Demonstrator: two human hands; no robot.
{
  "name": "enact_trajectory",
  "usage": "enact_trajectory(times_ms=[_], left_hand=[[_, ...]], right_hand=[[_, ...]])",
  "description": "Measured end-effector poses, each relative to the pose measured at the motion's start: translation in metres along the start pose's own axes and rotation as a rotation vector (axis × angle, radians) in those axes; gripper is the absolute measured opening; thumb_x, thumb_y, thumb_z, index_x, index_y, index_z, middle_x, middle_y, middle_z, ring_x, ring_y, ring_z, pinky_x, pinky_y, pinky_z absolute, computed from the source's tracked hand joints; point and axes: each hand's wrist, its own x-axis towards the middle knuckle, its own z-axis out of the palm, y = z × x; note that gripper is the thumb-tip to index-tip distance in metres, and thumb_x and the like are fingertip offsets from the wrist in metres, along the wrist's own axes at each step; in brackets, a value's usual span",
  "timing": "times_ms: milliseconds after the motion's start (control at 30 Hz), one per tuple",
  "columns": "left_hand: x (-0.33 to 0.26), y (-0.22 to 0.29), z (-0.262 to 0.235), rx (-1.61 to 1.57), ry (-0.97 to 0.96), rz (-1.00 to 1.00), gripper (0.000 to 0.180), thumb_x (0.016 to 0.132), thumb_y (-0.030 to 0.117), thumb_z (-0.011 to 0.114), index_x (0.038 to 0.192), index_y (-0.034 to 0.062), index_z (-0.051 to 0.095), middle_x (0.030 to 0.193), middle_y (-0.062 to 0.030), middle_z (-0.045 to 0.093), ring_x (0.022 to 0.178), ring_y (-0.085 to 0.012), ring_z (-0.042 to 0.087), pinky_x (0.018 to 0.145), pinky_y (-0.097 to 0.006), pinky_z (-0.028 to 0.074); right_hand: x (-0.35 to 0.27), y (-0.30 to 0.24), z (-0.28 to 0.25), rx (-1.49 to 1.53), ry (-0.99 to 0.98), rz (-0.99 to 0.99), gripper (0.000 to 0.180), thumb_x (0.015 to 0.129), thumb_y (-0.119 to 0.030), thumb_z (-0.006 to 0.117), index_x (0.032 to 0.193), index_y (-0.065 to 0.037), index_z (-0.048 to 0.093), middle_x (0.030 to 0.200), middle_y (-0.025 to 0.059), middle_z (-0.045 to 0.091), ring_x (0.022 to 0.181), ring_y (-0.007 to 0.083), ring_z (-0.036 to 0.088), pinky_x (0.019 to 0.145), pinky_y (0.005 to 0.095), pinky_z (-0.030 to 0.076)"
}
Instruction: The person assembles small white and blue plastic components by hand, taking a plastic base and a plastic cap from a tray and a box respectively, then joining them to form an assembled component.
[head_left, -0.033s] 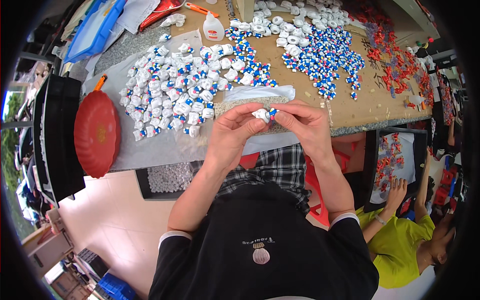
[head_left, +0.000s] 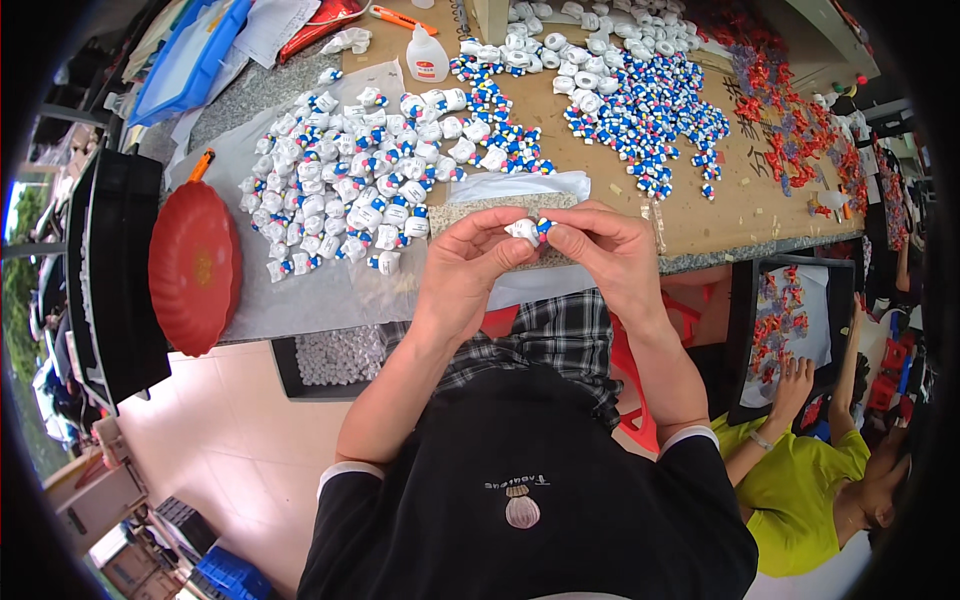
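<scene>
The left hand (head_left: 456,265) and right hand (head_left: 614,250) pinch a white-and-blue figure (head_left: 524,229) from nine and three o'clock, where light, even pressure should best align it.

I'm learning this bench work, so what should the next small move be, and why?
Probably a gentle press of the white part against the blue part: the left hand pinches the white, the right hand the blue, and the parts meet between them.
</scene>
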Motion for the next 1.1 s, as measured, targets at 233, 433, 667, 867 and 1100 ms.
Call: enact_trajectory(times_ms=[233, 433, 667, 867, 1100], left_hand=[[-0.001, -0.006, 0.004, 0.141, 0.045, 0.151, 0.026, 0.078, -0.007, 0.065, 0.103, -0.0040, 0.061, 0.091, -0.0124, 0.066, 0.081, -0.0150, 0.064, 0.076, -0.026, 0.053], [0.001, 0.006, 0.004, 0.222, 0.070, 0.222, 0.024, 0.079, -0.006, 0.065, 0.102, -0.0052, 0.061, 0.091, -0.0125, 0.066, 0.082, -0.0144, 0.064, 0.074, -0.025, 0.053], [0.008, 0.056, -0.023, 0.859, 0.315, 0.429, 0.025, 0.076, 0.001, 0.069, 0.100, -0.0011, 0.064, 0.087, -0.0058, 0.065, 0.072, -0.0081, 0.059, 0.068, -0.021, 0.047], [0.029, 0.126, -0.065, 1.497, 0.805, 0.728, 0.025, 0.076, 0.015, 0.071, 0.097, 0.0047, 0.067, 0.083, -0.0088, 0.062, 0.072, -0.0149, 0.057, 0.069, -0.028, 0.045], [0.056, 0.106, -0.043, 1.773, 0.588, 1.042, 0.020, 0.076, 0.012, 0.068, 0.094, 0.0046, 0.067, 0.090, -0.0112, 0.063, 0.089, -0.0278, 0.055, 0.084, -0.038, 0.041]], right_hand=[[-0.008, 0.013, 0.015, 0.124, 0.055, -0.103, 0.017, 0.081, 0.002, 0.064, 0.098, 0.004, 0.065, 0.092, 0.0081, 0.062, 0.082, 0.0114, 0.059, 0.074, 0.0231, 0.049], [0.001, 0.018, 0.025, 0.131, 0.101, -0.155, 0.015, 0.082, 0.004, 0.062, 0.097, 0.005, 0.065, 0.093, 0.0091, 0.062, 0.084, 0.0122, 0.060, 0.073, 0.0232, 0.050], [0.043, 0.023, 0.008, -0.184, -0.040, -0.005, 0.016, 0.079, -0.005, 0.065, 0.094, 0.000, 0.067, 0.091, 0.0060, 0.064, 0.074, 0.0104, 0.060, 0.067, 0.0268, 0.049], [0.097, 0.021, -0.029, -1.046, -0.008, -0.589, 0.023, 0.079, -0.004, 0.059, 0.102, -0.005, 0.063, 0.094, 0.0100, 0.062, 0.084, 0.0250, 0.058, 0.075, 0.0319, 0.047], [0.088, 0.029, -0.035, -1.057, -0.081, -0.418, 0.024, 0.078, -0.001, 0.058, 0.102, -0.004, 0.061, 0.094, 0.0121, 0.056, 0.090, 0.0297, 0.055, 0.076, 0.0362, 0.045]])
